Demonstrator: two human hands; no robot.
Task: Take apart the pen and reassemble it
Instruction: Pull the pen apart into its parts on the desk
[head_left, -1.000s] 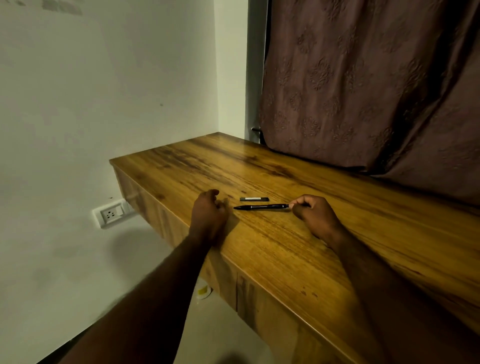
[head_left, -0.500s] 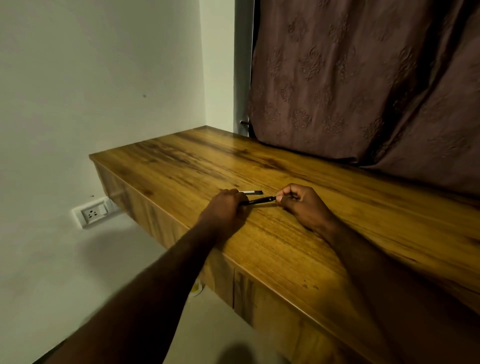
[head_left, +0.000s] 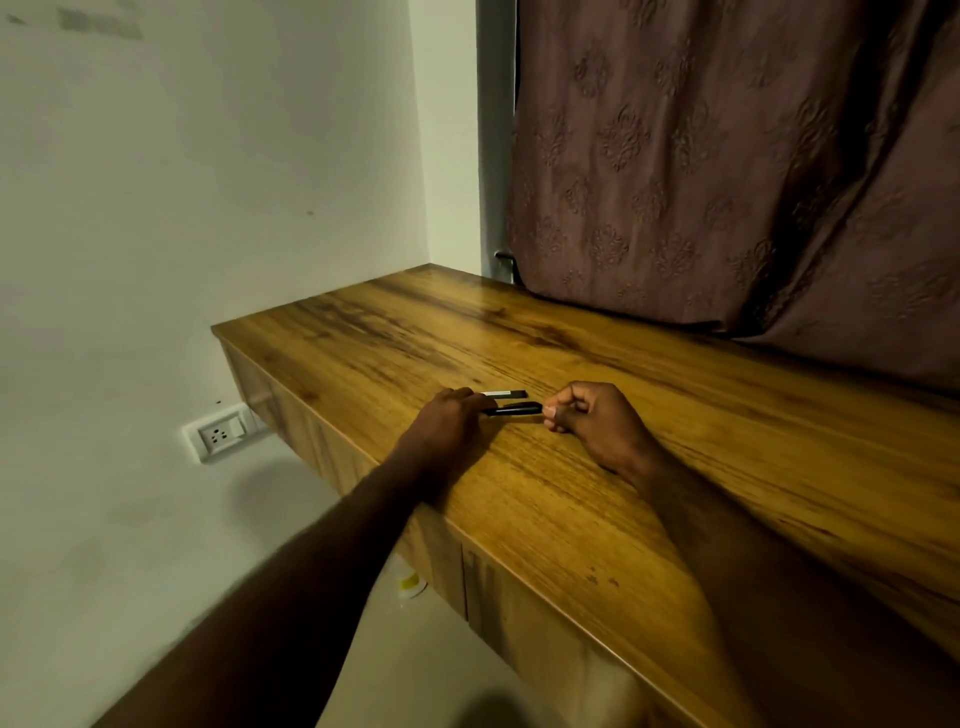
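— Where is the pen now?

— I see the pen (head_left: 511, 410) near the front edge of the wooden table (head_left: 571, 519), lying level between my two hands. I cannot tell if it touches the wood.

— And the hands?

— The left hand (head_left: 447, 423) has its fingers curled around the left end of the pen. The right hand (head_left: 597, 423) is also curled, and its thumb and forefinger pinch the right end.

— Anything else there?

— A small dark piece (head_left: 504, 394) with a pale stripe lies on the table just behind the pen. A brown curtain (head_left: 727, 182) hangs behind, and a wall socket (head_left: 221, 434) sits at the left.
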